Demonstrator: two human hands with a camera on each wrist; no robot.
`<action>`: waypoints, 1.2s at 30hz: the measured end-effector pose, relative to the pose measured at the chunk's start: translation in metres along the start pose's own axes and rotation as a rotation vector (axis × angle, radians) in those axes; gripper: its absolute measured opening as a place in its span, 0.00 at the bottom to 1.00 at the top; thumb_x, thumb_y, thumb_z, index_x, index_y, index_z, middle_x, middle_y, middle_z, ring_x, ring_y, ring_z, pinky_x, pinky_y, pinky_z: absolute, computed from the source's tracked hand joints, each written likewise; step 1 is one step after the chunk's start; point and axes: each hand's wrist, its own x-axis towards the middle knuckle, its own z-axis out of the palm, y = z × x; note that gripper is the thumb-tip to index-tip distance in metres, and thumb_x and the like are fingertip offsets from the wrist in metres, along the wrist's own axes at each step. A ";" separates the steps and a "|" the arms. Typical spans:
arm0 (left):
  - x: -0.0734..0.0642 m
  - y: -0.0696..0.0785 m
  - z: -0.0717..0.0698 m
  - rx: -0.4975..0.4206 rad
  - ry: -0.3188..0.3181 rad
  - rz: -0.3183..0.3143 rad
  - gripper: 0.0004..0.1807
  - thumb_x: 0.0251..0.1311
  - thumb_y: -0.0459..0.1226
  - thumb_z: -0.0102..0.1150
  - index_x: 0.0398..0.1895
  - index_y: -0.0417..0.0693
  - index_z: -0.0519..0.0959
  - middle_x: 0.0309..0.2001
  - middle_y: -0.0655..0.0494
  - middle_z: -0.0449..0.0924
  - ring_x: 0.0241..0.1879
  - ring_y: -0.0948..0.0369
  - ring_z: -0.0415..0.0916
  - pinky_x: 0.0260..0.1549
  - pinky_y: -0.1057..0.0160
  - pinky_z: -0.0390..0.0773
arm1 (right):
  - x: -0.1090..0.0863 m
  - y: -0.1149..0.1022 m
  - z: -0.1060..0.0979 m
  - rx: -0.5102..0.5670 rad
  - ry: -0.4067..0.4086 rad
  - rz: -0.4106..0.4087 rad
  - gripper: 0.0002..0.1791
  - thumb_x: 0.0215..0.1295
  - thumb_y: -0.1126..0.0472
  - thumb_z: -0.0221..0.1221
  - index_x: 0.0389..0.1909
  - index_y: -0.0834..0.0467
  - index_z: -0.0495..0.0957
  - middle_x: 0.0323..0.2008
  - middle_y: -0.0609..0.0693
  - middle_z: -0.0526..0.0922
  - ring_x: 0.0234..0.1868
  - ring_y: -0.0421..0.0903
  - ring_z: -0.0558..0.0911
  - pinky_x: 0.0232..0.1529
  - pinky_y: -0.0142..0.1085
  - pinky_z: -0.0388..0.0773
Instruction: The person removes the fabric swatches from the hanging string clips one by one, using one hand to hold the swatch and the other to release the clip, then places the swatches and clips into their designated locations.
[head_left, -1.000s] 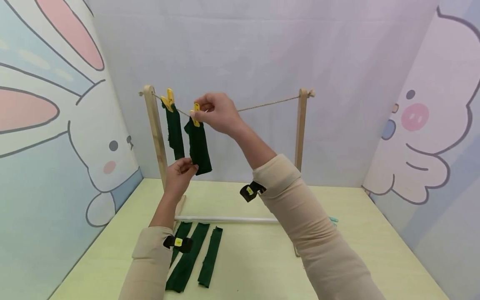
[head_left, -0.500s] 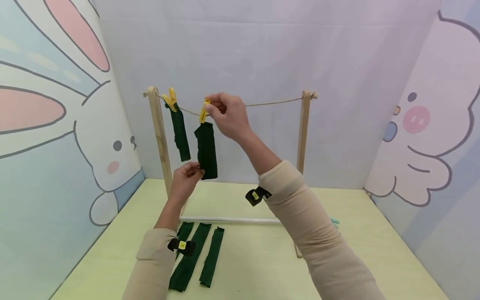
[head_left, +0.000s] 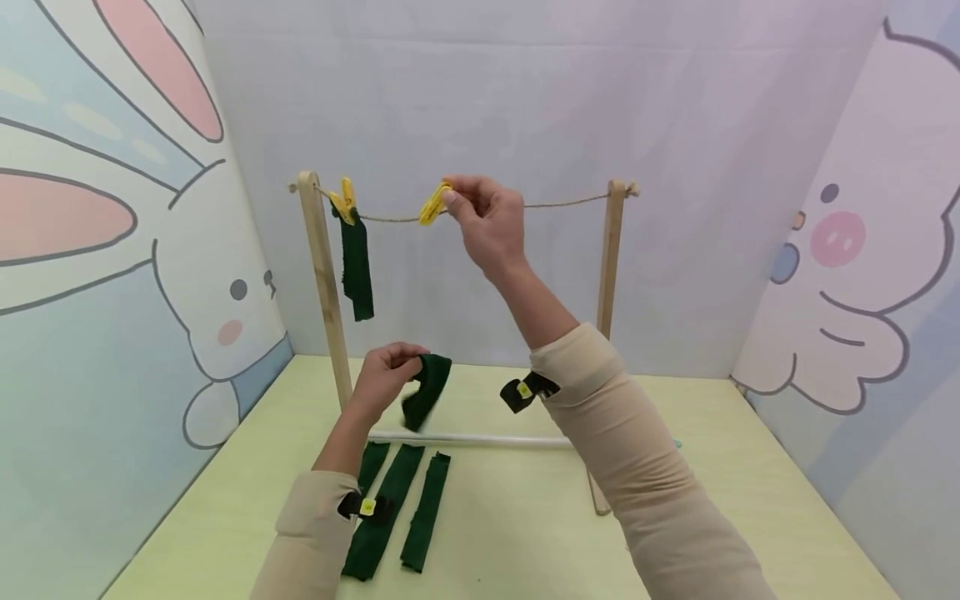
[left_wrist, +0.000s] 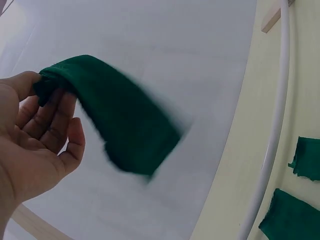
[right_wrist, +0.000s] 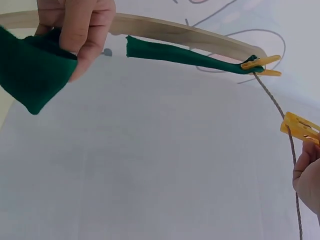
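My left hand [head_left: 384, 379] pinches one end of a dark green cloth strip [head_left: 429, 387], which droops over and hangs in the air below the rope. In the left wrist view the strip [left_wrist: 125, 120] is blurred at its free end. Up at the rope [head_left: 390, 219], my right hand [head_left: 491, 218] pinches a yellow clothespin [head_left: 435, 202] between thumb and fingers. That clothespin's tip overlaps the rope; whether it is clipped on, I cannot tell. Further left, a second yellow clothespin [head_left: 343, 204] holds another green strip [head_left: 357, 267] on the rope.
Two wooden posts [head_left: 324, 283] carry the rope, and a white bar [head_left: 480, 440] runs low between them. Several green strips [head_left: 426, 512] lie on the pale yellow table [head_left: 540, 517] in front of the bar. Walls with cartoon animals stand at both sides.
The green strip came off the right-hand clothespin. My left hand has lowered with it and moved slightly right. My right hand, with the clothespin, has shifted right along the rope.
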 end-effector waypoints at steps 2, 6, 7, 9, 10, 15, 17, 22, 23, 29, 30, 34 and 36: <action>-0.002 0.000 0.000 0.033 -0.016 -0.004 0.10 0.62 0.30 0.52 0.42 0.32 0.79 0.35 0.47 0.80 0.34 0.58 0.77 0.36 0.64 0.76 | 0.000 -0.001 -0.002 -0.071 0.003 -0.062 0.08 0.60 0.71 0.59 0.38 0.71 0.80 0.33 0.58 0.82 0.30 0.48 0.78 0.32 0.30 0.74; -0.004 0.002 -0.003 0.163 -0.032 0.028 0.09 0.62 0.30 0.53 0.42 0.35 0.80 0.35 0.48 0.80 0.34 0.56 0.76 0.36 0.62 0.75 | -0.001 -0.001 -0.006 -0.202 -0.009 -0.194 0.07 0.60 0.71 0.59 0.37 0.70 0.80 0.33 0.58 0.83 0.29 0.45 0.78 0.31 0.29 0.73; -0.005 0.004 -0.004 0.206 -0.034 0.041 0.10 0.62 0.29 0.52 0.43 0.36 0.80 0.34 0.48 0.80 0.34 0.56 0.76 0.35 0.62 0.75 | -0.001 -0.001 -0.007 -0.218 -0.012 -0.217 0.07 0.60 0.71 0.60 0.37 0.70 0.80 0.33 0.58 0.83 0.29 0.45 0.78 0.31 0.29 0.73; -0.006 0.006 -0.005 0.300 -0.042 0.064 0.10 0.63 0.29 0.52 0.44 0.37 0.81 0.34 0.49 0.80 0.33 0.56 0.75 0.34 0.60 0.75 | 0.000 0.000 -0.010 -0.223 -0.010 -0.238 0.07 0.60 0.71 0.60 0.37 0.71 0.80 0.33 0.58 0.83 0.29 0.44 0.78 0.31 0.29 0.73; -0.007 0.007 -0.005 0.345 -0.048 0.076 0.11 0.63 0.28 0.52 0.44 0.37 0.81 0.34 0.50 0.80 0.33 0.56 0.75 0.34 0.60 0.75 | 0.000 0.001 -0.012 -0.221 -0.005 -0.241 0.07 0.59 0.71 0.60 0.37 0.71 0.81 0.32 0.58 0.83 0.28 0.44 0.78 0.31 0.29 0.73; -0.008 0.013 -0.007 0.482 -0.104 0.058 0.08 0.61 0.30 0.53 0.37 0.39 0.82 0.31 0.53 0.80 0.33 0.56 0.74 0.32 0.58 0.75 | 0.001 0.002 -0.022 -0.167 0.026 -0.167 0.07 0.59 0.72 0.60 0.37 0.71 0.81 0.32 0.59 0.83 0.27 0.42 0.77 0.29 0.29 0.72; -0.009 0.015 -0.009 0.499 -0.132 0.037 0.07 0.59 0.32 0.53 0.31 0.40 0.82 0.27 0.54 0.78 0.30 0.56 0.72 0.30 0.59 0.73 | 0.000 0.000 -0.027 -0.130 0.032 -0.116 0.08 0.59 0.72 0.60 0.39 0.71 0.80 0.32 0.59 0.82 0.27 0.42 0.76 0.29 0.28 0.72; -0.013 0.015 -0.013 0.508 -0.185 0.011 0.09 0.58 0.33 0.52 0.22 0.43 0.78 0.22 0.56 0.74 0.25 0.57 0.67 0.25 0.59 0.68 | -0.015 -0.003 -0.042 -0.059 0.030 -0.099 0.10 0.60 0.71 0.59 0.41 0.72 0.79 0.31 0.58 0.81 0.24 0.44 0.73 0.26 0.28 0.70; -0.014 0.015 -0.014 0.504 -0.190 0.010 0.09 0.59 0.33 0.52 0.23 0.44 0.78 0.23 0.56 0.74 0.25 0.57 0.67 0.25 0.59 0.68 | -0.020 -0.003 -0.046 -0.052 0.027 -0.111 0.10 0.60 0.71 0.59 0.41 0.72 0.79 0.30 0.57 0.81 0.24 0.43 0.72 0.25 0.28 0.69; -0.022 0.008 -0.018 0.461 -0.184 0.063 0.06 0.62 0.33 0.56 0.37 0.42 0.82 0.31 0.55 0.79 0.29 0.59 0.74 0.30 0.59 0.75 | -0.054 0.001 -0.070 0.025 -0.005 -0.152 0.10 0.59 0.75 0.57 0.41 0.76 0.77 0.29 0.53 0.81 0.24 0.41 0.73 0.26 0.27 0.71; -0.022 0.007 -0.018 0.450 -0.178 0.074 0.07 0.62 0.33 0.56 0.39 0.41 0.82 0.31 0.55 0.79 0.29 0.59 0.74 0.30 0.59 0.76 | -0.059 0.002 -0.073 0.035 -0.007 -0.147 0.10 0.59 0.75 0.57 0.42 0.76 0.76 0.29 0.52 0.81 0.25 0.41 0.73 0.26 0.27 0.71; -0.025 0.004 -0.017 0.429 -0.136 0.081 0.07 0.61 0.34 0.58 0.38 0.42 0.83 0.31 0.55 0.80 0.27 0.58 0.75 0.27 0.60 0.76 | -0.077 0.006 -0.085 0.083 0.004 -0.089 0.12 0.60 0.74 0.57 0.43 0.76 0.75 0.31 0.50 0.81 0.27 0.42 0.75 0.28 0.27 0.73; -0.026 0.005 -0.016 0.443 -0.120 0.077 0.06 0.60 0.34 0.58 0.36 0.44 0.83 0.30 0.56 0.79 0.26 0.59 0.75 0.27 0.60 0.75 | -0.087 0.007 -0.091 0.097 0.005 -0.051 0.12 0.60 0.73 0.57 0.44 0.76 0.75 0.31 0.49 0.81 0.28 0.42 0.76 0.30 0.27 0.74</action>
